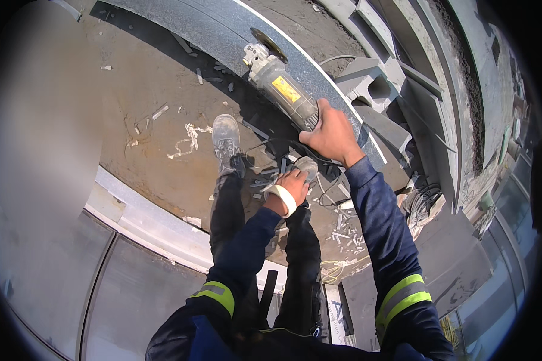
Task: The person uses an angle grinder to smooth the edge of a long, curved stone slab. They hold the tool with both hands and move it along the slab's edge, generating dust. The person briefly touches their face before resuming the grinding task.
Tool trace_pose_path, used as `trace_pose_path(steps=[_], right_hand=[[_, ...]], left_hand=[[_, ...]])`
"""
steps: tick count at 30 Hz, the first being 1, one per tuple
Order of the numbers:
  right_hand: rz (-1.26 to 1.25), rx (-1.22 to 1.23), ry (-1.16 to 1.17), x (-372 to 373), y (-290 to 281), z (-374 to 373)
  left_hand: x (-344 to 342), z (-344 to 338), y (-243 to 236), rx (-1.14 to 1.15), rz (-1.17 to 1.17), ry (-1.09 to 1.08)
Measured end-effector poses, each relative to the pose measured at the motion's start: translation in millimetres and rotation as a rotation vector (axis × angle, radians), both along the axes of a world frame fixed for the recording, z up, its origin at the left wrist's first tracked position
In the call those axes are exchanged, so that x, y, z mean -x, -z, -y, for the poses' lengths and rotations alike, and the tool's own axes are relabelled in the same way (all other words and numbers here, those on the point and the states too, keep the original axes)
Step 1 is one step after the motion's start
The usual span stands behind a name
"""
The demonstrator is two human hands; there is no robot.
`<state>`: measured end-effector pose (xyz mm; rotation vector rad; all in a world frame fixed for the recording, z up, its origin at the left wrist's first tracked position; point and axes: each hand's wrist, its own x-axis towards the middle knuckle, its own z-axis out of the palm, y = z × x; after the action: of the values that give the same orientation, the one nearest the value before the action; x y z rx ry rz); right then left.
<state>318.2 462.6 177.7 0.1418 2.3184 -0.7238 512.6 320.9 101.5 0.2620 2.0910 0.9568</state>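
Head view: right hand point(336, 135) gripping angle grinder point(285, 90); white ring point(287, 197) around left wrist; left hand's point(292, 182) grip unclear.

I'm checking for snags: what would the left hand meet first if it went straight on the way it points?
Seen in the picture, the left hand points toward the person's right boot, the first thing in line. Depth is unclear, so it might pass above it.

Free room above slab point(199, 30) left of angle grinder point(283, 90), cable point(292, 142) obstructing below it, hollow block point(361, 89) at right
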Motion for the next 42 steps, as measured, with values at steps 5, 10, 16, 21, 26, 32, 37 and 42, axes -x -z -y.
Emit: trace_pose_path(steps=[5,10,16,21,26,32,37,42], right_hand=[[0.099,-0.003,0.217,-55,-65,-53],[0.113,0.105,0.462,-92,-147,-92],[0.008,0.233,0.664,-166,-240,-118],[-0.141,0.429,0.698,-187,-312,-114],[-0.191,0.533,0.693,-209,-354,-132],[-0.149,0.652,0.685,-227,-370,-164],[-0.142,0.668,0.706,-241,-378,-204],[-0.151,0.72,0.733,-250,-408,-180]], left_hand=[[-5,15,-118,-0.408,-0.199,-0.439],[109,140,-325,-0.294,-0.774,-0.579],[220,245,-663,-0.493,-1.657,-0.699],[134,254,-858,-0.437,-1.938,-0.638],[11,218,-926,-0.381,-1.993,-0.696],[-87,165,-950,-0.358,-1.988,-0.77],[-113,136,-944,-0.427,-1.956,-0.799],[-132,109,-956,-0.416,-1.932,-0.768]])
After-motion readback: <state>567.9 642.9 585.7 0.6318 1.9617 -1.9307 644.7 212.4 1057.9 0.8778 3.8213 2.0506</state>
